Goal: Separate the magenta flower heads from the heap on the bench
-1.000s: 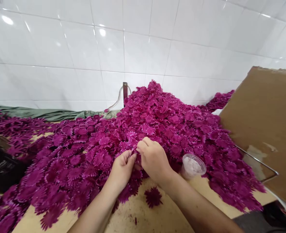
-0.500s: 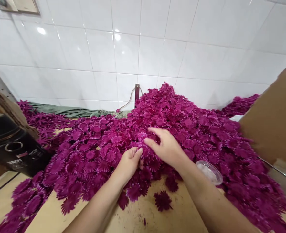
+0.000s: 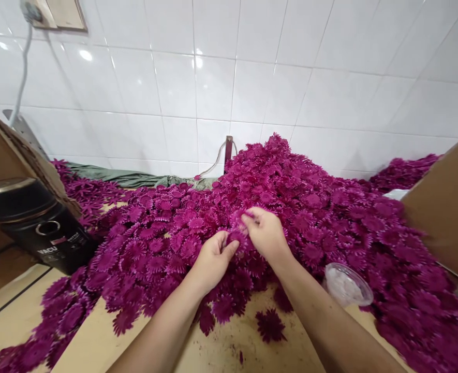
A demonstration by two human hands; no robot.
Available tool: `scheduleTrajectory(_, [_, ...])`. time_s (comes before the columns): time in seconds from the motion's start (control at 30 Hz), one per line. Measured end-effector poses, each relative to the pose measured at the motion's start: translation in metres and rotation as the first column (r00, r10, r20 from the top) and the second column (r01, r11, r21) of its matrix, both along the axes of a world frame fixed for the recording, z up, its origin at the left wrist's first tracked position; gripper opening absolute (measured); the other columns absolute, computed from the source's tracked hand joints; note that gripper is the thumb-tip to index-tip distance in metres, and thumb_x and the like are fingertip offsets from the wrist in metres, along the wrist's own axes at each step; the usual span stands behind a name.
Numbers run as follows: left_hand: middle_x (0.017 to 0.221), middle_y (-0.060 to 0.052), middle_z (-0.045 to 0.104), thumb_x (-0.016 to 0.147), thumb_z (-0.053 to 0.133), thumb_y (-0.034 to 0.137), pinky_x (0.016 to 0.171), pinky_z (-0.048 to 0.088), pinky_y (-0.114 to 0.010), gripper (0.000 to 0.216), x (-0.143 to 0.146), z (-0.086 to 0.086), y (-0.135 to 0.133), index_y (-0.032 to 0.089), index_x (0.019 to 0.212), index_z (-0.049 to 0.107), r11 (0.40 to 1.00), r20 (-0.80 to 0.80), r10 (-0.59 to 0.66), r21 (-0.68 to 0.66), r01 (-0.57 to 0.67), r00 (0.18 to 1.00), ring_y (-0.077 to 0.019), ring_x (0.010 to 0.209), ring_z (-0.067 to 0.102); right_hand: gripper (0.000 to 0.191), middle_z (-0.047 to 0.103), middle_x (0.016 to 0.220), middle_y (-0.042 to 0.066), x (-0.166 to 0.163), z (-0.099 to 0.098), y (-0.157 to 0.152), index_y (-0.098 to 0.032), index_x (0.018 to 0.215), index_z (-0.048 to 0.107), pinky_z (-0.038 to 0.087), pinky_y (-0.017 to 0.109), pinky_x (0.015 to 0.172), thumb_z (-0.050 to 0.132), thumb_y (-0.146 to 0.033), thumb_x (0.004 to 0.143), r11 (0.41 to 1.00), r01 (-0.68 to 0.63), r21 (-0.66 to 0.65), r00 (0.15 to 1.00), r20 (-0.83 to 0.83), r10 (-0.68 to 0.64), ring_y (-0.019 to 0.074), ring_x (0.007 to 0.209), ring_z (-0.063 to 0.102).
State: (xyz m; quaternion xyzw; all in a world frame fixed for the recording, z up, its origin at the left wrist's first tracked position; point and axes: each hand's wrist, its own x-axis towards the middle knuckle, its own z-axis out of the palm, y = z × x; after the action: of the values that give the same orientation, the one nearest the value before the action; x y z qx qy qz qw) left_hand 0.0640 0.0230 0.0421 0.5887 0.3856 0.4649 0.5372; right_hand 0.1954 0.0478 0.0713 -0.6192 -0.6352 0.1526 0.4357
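A big heap of magenta artificial flower heads (image 3: 291,197) covers the tan table (image 3: 229,352) up to the tiled wall. My left hand (image 3: 213,259) pinches a small stack of flower heads (image 3: 237,239) at the heap's near edge. My right hand (image 3: 265,233) is closed on a flower head (image 3: 248,213) just above that stack, fingers curled. The two hands nearly touch. A single flower head (image 3: 270,325) lies loose on the table between my forearms.
A clear plastic cup (image 3: 347,285) lies right of my right forearm. A black jar-like appliance (image 3: 38,225) stands at left in front of a cardboard sheet (image 3: 3,150). Another cardboard box (image 3: 446,207) is at right. Green cloth (image 3: 128,178) lies along the wall.
The view has swung left, bringing the black appliance in. My right hand spread open over the heap, then closed on a flower head back beside my left hand.
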Motion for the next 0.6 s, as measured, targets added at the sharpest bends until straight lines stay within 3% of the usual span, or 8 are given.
scheduleTrajectory(0.13, [0.061, 0.003, 0.056, 0.064, 0.062, 0.031, 0.06, 0.038, -0.022, 0.018, -0.005, 0.001, 0.002, 0.016, 0.065, 0.053, 0.996, 0.025, 0.025, -0.092, -0.022, 0.999, -0.0108, 0.059, 0.051, 0.028, 0.064, 0.085, 0.01, 0.021, 0.012, 0.023, -0.012, 0.099, 0.058, 0.047, 0.033, 0.07, 0.044, -0.015, 0.075, 0.987, 0.158, 0.014, 0.986, -0.052, -0.157, 0.0186, 0.074, 0.061])
scheduleTrajectory(0.23, [0.06, 0.002, 0.059, 0.06, 0.064, 0.031, 0.051, 0.036, -0.02, 0.021, -0.007, 0.001, 0.006, 0.015, 0.071, 0.055, 0.978, 0.081, 0.039, -0.206, -0.022, 0.996, -0.0101, 0.054, 0.053, 0.049, 0.052, 0.115, 0.017, 0.026, 0.015, 0.019, -0.012, 0.117, 0.05, 0.039, 0.041, 0.089, 0.055, -0.015, 0.068, 0.987, 0.147, 0.066, 0.981, 0.121, -0.154, 0.0267, 0.106, 0.05])
scheduleTrajectory(0.3, [0.057, 0.002, 0.059, 0.058, 0.066, 0.033, 0.048, 0.033, -0.019, 0.023, -0.007, 0.0, 0.008, 0.015, 0.069, 0.056, 0.976, 0.092, 0.028, -0.217, -0.008, 0.995, -0.0085, 0.048, 0.052, 0.049, 0.048, 0.122, 0.017, 0.021, 0.012, 0.008, -0.012, 0.118, 0.051, 0.03, 0.043, 0.097, 0.056, -0.02, 0.07, 0.992, 0.077, 0.096, 0.963, 0.251, -0.099, 0.0286, 0.117, 0.04])
scheduleTrajectory(0.37, [0.05, 0.003, 0.055, 0.057, 0.065, 0.039, 0.045, 0.031, -0.019, 0.027, -0.005, -0.003, 0.011, 0.015, 0.059, 0.054, 0.977, 0.086, 0.042, -0.212, -0.023, 0.995, -0.0066, 0.043, 0.046, 0.041, 0.055, 0.115, 0.015, 0.011, 0.007, -0.005, -0.013, 0.113, 0.055, 0.033, 0.041, 0.096, 0.052, -0.027, 0.074, 0.998, -0.038, 0.042, 0.961, 0.277, 0.025, 0.0259, 0.11, 0.047])
scheduleTrajectory(0.43, [0.042, 0.006, 0.048, 0.055, 0.064, 0.046, 0.042, 0.029, -0.019, 0.034, -0.003, -0.008, 0.013, 0.016, 0.053, 0.049, 0.973, 0.081, 0.096, -0.219, -0.076, 0.992, -0.0054, 0.039, 0.04, 0.04, 0.061, 0.104, 0.012, 0.001, 0.0, -0.015, -0.013, 0.109, 0.057, 0.043, 0.035, 0.084, 0.051, -0.032, 0.075, 0.988, -0.136, -0.068, 0.969, 0.198, 0.147, 0.0213, 0.092, 0.057])
scheduleTrajectory(0.53, [0.039, 0.009, 0.04, 0.051, 0.064, 0.055, 0.039, 0.024, -0.018, 0.043, 0.0, -0.015, 0.016, 0.017, 0.05, 0.044, 0.963, 0.082, 0.151, -0.237, -0.127, 0.985, -0.0042, 0.035, 0.034, 0.04, 0.063, 0.095, 0.009, -0.012, -0.01, -0.021, -0.013, 0.105, 0.058, 0.048, 0.028, 0.07, 0.056, -0.034, 0.071, 0.959, -0.238, -0.151, 0.968, 0.046, 0.248, 0.0167, 0.076, 0.06])
scheduleTrajectory(0.6, [0.039, 0.009, 0.038, 0.05, 0.062, 0.06, 0.038, 0.023, -0.019, 0.047, 0.0, -0.018, 0.016, 0.017, 0.049, 0.042, 0.961, 0.097, 0.133, -0.258, -0.104, 0.986, -0.0041, 0.035, 0.033, 0.031, 0.065, 0.084, 0.005, -0.016, -0.013, -0.021, -0.014, 0.096, 0.061, 0.048, 0.025, 0.064, 0.057, -0.03, 0.07, 0.934, -0.32, -0.157, 0.946, -0.001, 0.324, 0.0146, 0.07, 0.059])
